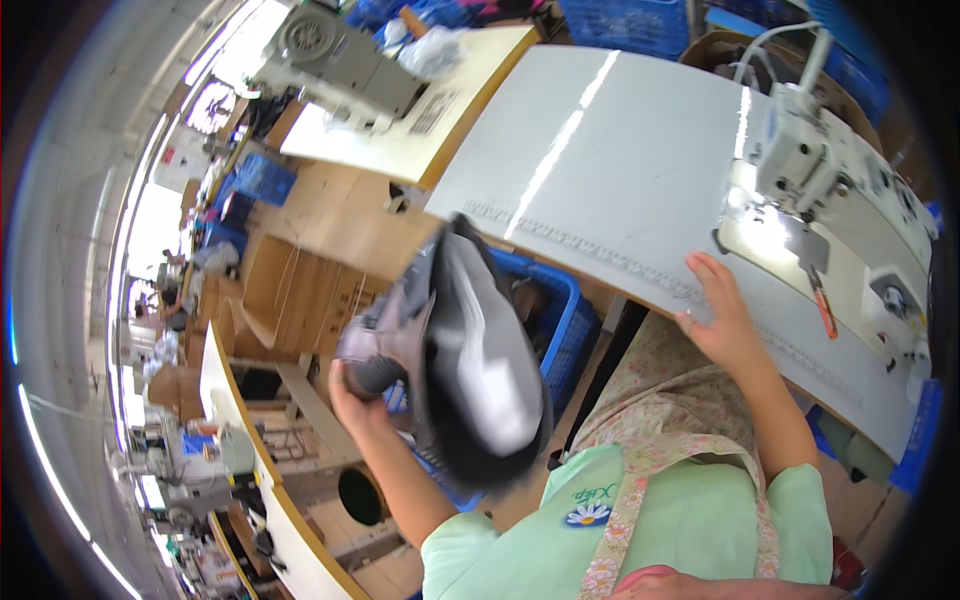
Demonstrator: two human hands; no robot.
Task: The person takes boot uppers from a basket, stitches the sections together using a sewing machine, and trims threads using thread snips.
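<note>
My left hand [356, 402] is closed round the side of a grey and black bag [480, 350], holding it up left of the table. The bag is smeared by motion; its pale grey inner face and dark rim show, and a ribbed dark part lies by my fingers. My right hand [725, 320] is empty, fingers apart, over the near edge of the grey sewing table [610, 150]. Beyond it stands a white sewing machine [800, 150] with its lamp lit. Thread snips with orange handles [823, 302] lie on the machine bed, right of my right hand.
A blue plastic basket [570, 335] stands below the table edge, partly behind the bag. Another sewing machine [340, 65] is on a table at the far left. Wooden benches [235, 400] line the left side. A blue crate [630, 25] sits behind the table.
</note>
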